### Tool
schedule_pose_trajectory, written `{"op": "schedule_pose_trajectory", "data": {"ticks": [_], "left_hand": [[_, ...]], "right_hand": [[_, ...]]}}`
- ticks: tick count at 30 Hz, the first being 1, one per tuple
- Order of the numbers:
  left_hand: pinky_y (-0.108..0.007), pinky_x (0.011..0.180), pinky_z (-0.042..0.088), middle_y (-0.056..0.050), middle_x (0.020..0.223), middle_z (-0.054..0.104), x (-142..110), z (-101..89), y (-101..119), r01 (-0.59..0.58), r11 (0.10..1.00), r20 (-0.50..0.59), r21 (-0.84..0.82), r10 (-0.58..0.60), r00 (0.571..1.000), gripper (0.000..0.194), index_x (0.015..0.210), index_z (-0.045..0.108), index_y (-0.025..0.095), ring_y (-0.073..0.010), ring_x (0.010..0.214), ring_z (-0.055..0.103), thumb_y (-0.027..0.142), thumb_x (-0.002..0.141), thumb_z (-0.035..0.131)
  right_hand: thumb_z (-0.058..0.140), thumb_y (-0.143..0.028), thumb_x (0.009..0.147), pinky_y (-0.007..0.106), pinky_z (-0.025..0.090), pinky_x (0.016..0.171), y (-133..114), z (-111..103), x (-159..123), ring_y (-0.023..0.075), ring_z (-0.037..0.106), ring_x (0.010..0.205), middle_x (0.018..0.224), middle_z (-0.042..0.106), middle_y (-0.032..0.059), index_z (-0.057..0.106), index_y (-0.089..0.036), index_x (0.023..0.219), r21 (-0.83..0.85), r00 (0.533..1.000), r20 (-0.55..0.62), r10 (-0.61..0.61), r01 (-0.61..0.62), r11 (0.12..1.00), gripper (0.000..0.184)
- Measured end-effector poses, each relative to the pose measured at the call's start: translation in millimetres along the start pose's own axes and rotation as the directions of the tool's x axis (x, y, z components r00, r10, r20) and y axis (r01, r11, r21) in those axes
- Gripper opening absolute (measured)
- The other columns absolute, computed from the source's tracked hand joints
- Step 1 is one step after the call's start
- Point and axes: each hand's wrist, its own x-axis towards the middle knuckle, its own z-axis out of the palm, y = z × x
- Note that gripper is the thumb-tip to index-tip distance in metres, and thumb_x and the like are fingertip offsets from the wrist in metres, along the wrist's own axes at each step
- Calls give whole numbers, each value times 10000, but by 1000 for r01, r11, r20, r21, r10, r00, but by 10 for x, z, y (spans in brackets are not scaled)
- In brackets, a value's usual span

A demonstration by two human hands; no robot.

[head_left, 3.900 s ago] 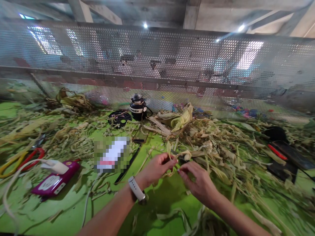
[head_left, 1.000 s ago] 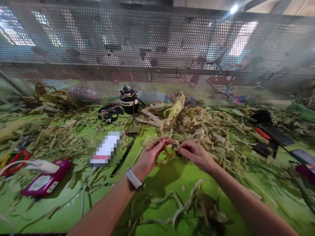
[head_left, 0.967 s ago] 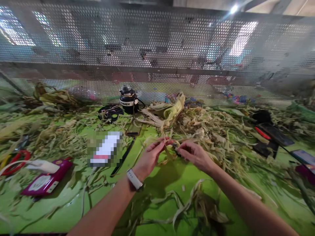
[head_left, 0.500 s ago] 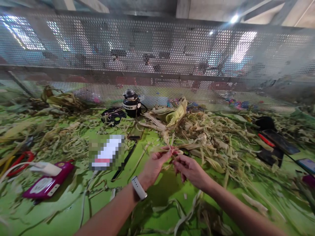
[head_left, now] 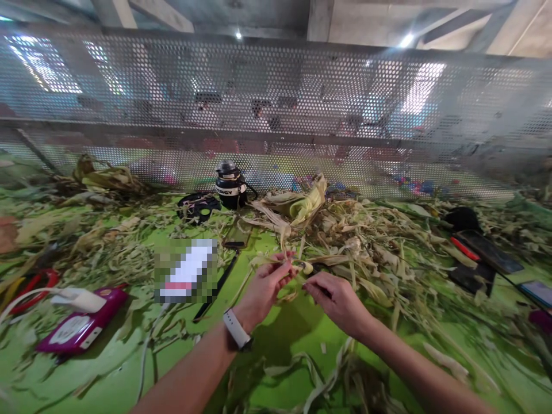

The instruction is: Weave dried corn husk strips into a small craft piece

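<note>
Head view shows the left hand point(head_left: 271, 279) pinching a pale leaf strip point(head_left: 307, 268), its curl just beyond the right hand point(head_left: 338, 299), whose grip I cannot tell; work seems unfinished; dry leaves point(head_left: 375, 253) remain heaped farther out.

The head view looks down across the table point(head_left: 284, 330).

held strip point(head_left: 283, 238) papery, matt; dry leaf pile point(head_left: 371, 253) rough, brittle-looking, crinkled. table point(head_left: 284, 333) smooth, slight sheen. screen point(head_left: 276, 75) perforated metal, dull grey. power strip point(head_left: 80, 333) glossy purple plastic; charger plug point(head_left: 86, 299) smooth white plastic. bottle point(head_left: 235, 201) shiny black. watch band point(head_left: 236, 329) rubbery, matt. scissors handles point(head_left: 45, 282) look like smooth plastic.
</note>
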Motion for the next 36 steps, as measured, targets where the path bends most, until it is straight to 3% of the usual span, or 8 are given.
{"op": "schedule_pose_trajectory", "data": {"ticks": [5, 8, 10, 17, 23, 27, 32, 36], "left_hand": [[-253, 692, 443, -14, 707, 658, -12, -3, 3, -17, 978, -24, 206, 22, 999, 192, 804, 641, 169, -140, 684, 570, 274, 668, 726], [-261, 725, 437, -27, 743, 671, -24, 1, 11, -29, 971, 19, 239, 25, 999, 156, 784, 643, 158, -160, 748, 592, 266, 683, 691], [-276, 756, 436, -33, 782, 681, -32, 4, 17, -21, 971, 43, 239, 11, 999, 130, 810, 655, 172, -176, 796, 599, 226, 692, 659], [-300, 787, 430, -21, 837, 670, -82, 28, 23, 40, 962, 88, 269, -66, 994, 188, 839, 679, 177, -195, 830, 596, 170, 685, 571], [-279, 778, 424, -13, 835, 661, -148, 26, 72, 50, 915, 48, 401, -75, 996, 207, 803, 680, 198, -195, 861, 572, 118, 672, 542], [-268, 756, 415, -19, 815, 652, -147, 15, 55, 24, 908, 95, 418, -69, 993, 112, 796, 674, 183, -184, 837, 567, 241, 730, 605], [-256, 707, 425, -3, 755, 657, -98, 49, -17, 50, 962, 190, 269, -104, 976, 298, 800, 615, 164, -139, 719, 575, 365, 628, 754], [-254, 674, 434, 12, 680, 640, -59, 32, -59, 43, 956, 210, 291, -108, 972, 343, 814, 606, 163, -120, 637, 566, 369, 598, 776]], "right_hand": [[511, -300, 883, 301, 411, 733, -58, -13, -43, 174, 564, 798, 927, 643, 64, 667, -225, 823, -393, 966, -59, -253, 211, 895, 183], [575, -287, 847, 413, 322, 950, -85, -14, -41, 231, 516, 1059, 1056, 650, 39, 660, -252, 787, -463, 909, -127, -397, 300, 834, 110], [586, -262, 843, 449, 250, 1026, -78, -25, -27, 228, 500, 1115, 982, 677, 22, 636, -251, 784, -434, 888, -164, -429, 326, 840, 78], [533, -276, 865, 314, 453, 780, 54, -64, 33, 196, 592, 875, 907, 641, 76, 560, -212, 786, -133, 941, -309, -141, 103, 986, 104], [523, -377, 848, 219, 324, 457, 59, 44, 13, 116, 421, 473, 554, 483, -30, 502, -209, 721, 142, 962, -194, 191, -165, 976, 212], [523, -393, 833, 216, 250, 429, 16, 64, 12, 100, 328, 443, 502, 372, -61, 454, -212, 678, 189, 958, -175, 227, -193, 963, 248], [495, -414, 836, 216, 278, 443, 17, 54, 16, 109, 363, 471, 525, 404, -47, 480, -208, 699, 177, 944, -223, 243, -206, 962, 248], [484, -407, 847, 222, 304, 469, 57, 79, 11, 120, 394, 493, 549, 420, -41, 479, -214, 725, 188, 933, -250, 259, -215, 958, 228]]}}
